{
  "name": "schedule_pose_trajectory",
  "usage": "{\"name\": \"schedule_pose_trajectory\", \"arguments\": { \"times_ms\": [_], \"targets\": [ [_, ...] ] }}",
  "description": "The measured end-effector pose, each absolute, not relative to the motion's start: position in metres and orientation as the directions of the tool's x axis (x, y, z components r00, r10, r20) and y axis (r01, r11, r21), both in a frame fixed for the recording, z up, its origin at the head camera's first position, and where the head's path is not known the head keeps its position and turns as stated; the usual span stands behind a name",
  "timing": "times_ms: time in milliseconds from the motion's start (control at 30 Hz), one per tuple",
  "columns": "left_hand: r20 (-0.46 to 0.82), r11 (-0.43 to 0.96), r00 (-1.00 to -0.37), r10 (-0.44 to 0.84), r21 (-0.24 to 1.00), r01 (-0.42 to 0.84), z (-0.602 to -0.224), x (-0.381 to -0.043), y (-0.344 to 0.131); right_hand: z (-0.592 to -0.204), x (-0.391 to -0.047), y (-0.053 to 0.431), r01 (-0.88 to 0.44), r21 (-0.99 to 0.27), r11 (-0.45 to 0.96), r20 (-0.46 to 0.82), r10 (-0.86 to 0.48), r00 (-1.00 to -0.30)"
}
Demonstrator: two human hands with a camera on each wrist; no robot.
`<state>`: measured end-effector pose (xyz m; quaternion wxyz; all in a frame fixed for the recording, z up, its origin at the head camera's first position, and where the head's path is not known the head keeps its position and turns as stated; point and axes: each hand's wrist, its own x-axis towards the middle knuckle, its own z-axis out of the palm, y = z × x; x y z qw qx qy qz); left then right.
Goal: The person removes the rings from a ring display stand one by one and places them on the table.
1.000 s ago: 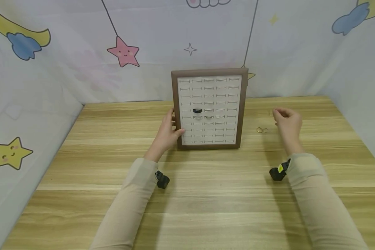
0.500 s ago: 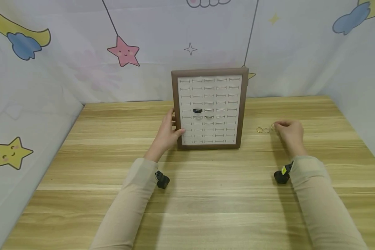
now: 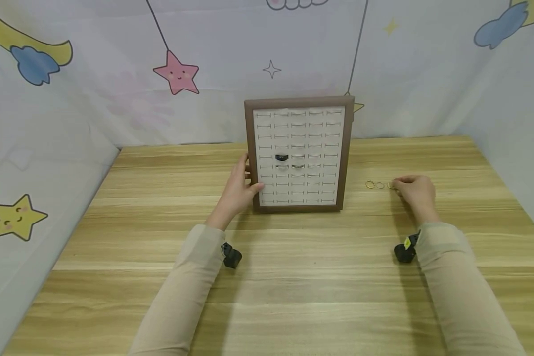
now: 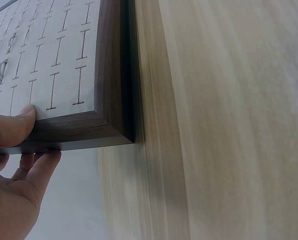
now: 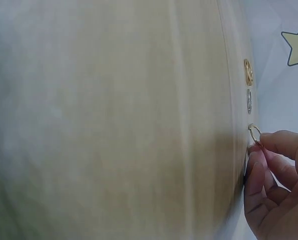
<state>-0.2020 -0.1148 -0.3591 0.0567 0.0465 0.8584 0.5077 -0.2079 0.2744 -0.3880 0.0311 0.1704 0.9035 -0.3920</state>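
My left hand (image 3: 239,190) grips the left side of a brown-framed ring display board (image 3: 273,194), thumb on the front and fingers behind. The board stands upright, its white slotted face toward me. A black ring (image 3: 282,157) and a few silver ones, including a silver ring (image 3: 297,166), sit in its middle slots. To the right, my right hand (image 3: 416,193) pinches a gold ring (image 5: 255,134) between thumb and fingertips, close over the table. Left of it lie a silver ring (image 5: 249,101) and another gold ring (image 3: 370,184), all three in a row.
The wood-grain table (image 3: 293,287) runs back to a white cloth backdrop (image 3: 231,59) printed with stars and clouds. Similar cloth hangs at both sides. A small black camera (image 3: 231,256) is on the left wrist, another black camera (image 3: 405,252) on the right.
My right hand has come down and toward me with the gold ring, which is now beside the two rings on the table. The left hand and board have stayed still.
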Motion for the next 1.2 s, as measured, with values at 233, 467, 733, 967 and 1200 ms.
{"name": "schedule_pose_trajectory", "arguments": {
  "times_ms": [233,467,733,967,1200],
  "targets": [
    [-0.041,0.480,-0.989,0.144,0.877,0.034,-0.359,-0.202,-0.114,-0.385,-0.207,0.277,0.341,-0.674,0.655,-0.195,0.287,-0.938],
    [-0.055,0.485,-0.989,0.140,0.874,0.020,-0.358,-0.203,-0.114,-0.382,-0.208,0.276,0.352,-0.684,0.638,-0.185,0.315,-0.931],
    [-0.059,0.478,-0.989,0.139,0.878,0.014,-0.358,-0.203,-0.113,-0.374,-0.211,0.265,0.332,-0.745,0.579,-0.110,0.384,-0.917],
    [-0.060,0.474,-0.988,0.143,0.881,0.015,-0.358,-0.202,-0.114,-0.355,-0.215,0.244,0.193,-0.826,0.530,0.043,0.401,-0.915],
    [-0.062,0.471,-0.988,0.140,0.882,0.012,-0.359,-0.203,-0.115,-0.334,-0.214,0.210,0.011,-0.880,0.474,0.189,0.372,-0.909]
  ]
}}
